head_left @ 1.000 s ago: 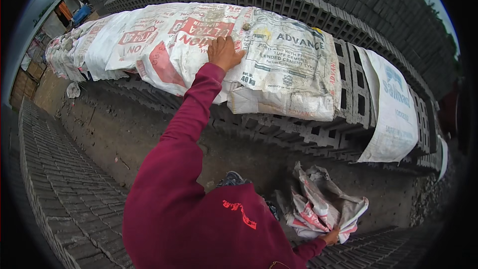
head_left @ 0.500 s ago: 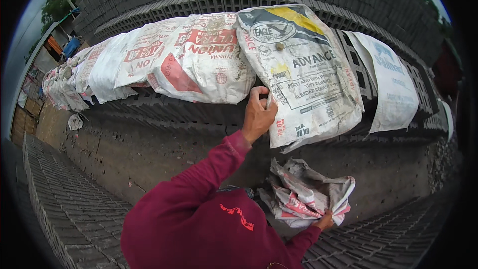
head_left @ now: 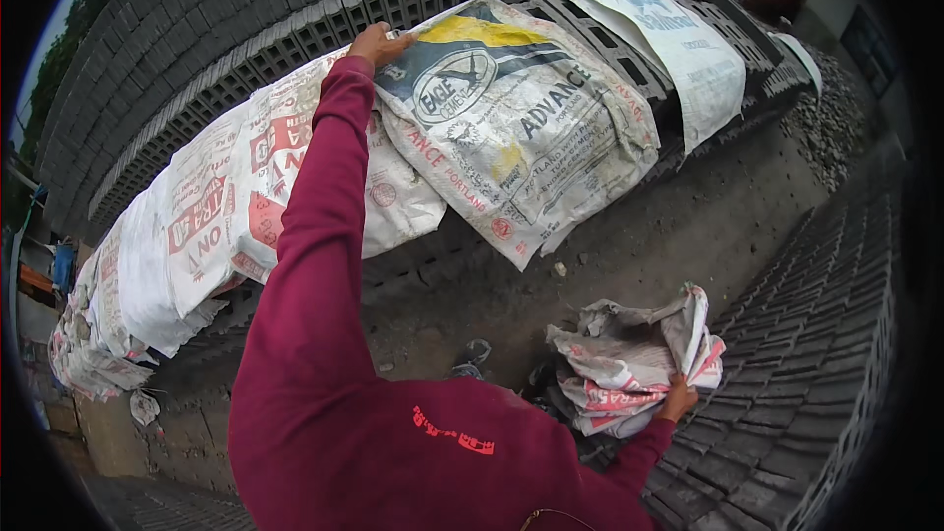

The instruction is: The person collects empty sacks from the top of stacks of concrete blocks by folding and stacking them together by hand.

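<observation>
Holding the yellow-striped sack (head_left: 531, 123), which lies over the blocks (head_left: 608, 36), my left hand (head_left: 382, 45) grips its corner; my right hand (head_left: 677, 398) grasps crumpled sacks (head_left: 619, 369). I judge it light, floppy, best held by corners.

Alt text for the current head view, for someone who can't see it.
A person's left hand is at the upper-left corner of a white sack with a yellow band, draped over hollow blocks; the right hand grips crumpled sacking. More sacks lie to the left.
</observation>
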{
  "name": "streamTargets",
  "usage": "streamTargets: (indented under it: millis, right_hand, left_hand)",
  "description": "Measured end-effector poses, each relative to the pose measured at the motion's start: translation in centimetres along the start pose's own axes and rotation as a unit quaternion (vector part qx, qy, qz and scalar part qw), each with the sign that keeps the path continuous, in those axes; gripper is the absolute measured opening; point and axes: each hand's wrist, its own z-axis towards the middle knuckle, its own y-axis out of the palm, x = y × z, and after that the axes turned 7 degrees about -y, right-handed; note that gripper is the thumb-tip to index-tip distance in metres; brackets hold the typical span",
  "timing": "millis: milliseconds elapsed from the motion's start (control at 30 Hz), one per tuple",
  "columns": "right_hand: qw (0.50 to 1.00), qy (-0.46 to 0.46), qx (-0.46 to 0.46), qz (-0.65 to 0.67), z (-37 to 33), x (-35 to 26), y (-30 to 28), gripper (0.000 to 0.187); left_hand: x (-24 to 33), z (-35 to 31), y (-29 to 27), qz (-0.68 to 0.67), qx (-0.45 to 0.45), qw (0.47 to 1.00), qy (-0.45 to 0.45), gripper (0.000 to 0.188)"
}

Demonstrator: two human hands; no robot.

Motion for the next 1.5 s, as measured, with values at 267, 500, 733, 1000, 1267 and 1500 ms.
streamTargets:
  millis: [267,500,733,1000,1267,1500]
  right_hand:
    - [0.997,-0.051,0.050,-0.018,-7.1,-10.3,-1.4,0.022]
    - [0.997,-0.035,0.067,0.006,-6.8,-10.0,-0.4,0.023]
    - [0.991,0.004,0.026,0.134,-7.2,-5.9,1.0,0.027]
    - [0.968,0.117,-0.059,0.212,-9.2,-3.8,4.0,0.031]
    - [0.870,0.223,-0.208,0.388,-13.3,-7.7,7.1,0.036]
    - [0.966,0.206,-0.128,0.094,-11.9,0.5,11.0,0.021]
  left_hand:
    - [5.2,-1.3,0.3,-0.430,-0.341,0.836,0.013,0.039]
    - [21.3,-33.9,7.1,-0.411,-0.326,0.804,0.282,0.038]
    - [21.6,-53.6,16.7,-0.259,-0.430,0.763,0.407,0.032]
    - [21.4,-53.9,15.2,-0.227,-0.457,0.741,0.437,0.036]
    - [16.6,-54.3,15.2,-0.100,-0.458,0.722,0.509,0.024]
    - [12.1,-51.1,12.6,-0.220,-0.503,0.749,0.370,0.031]
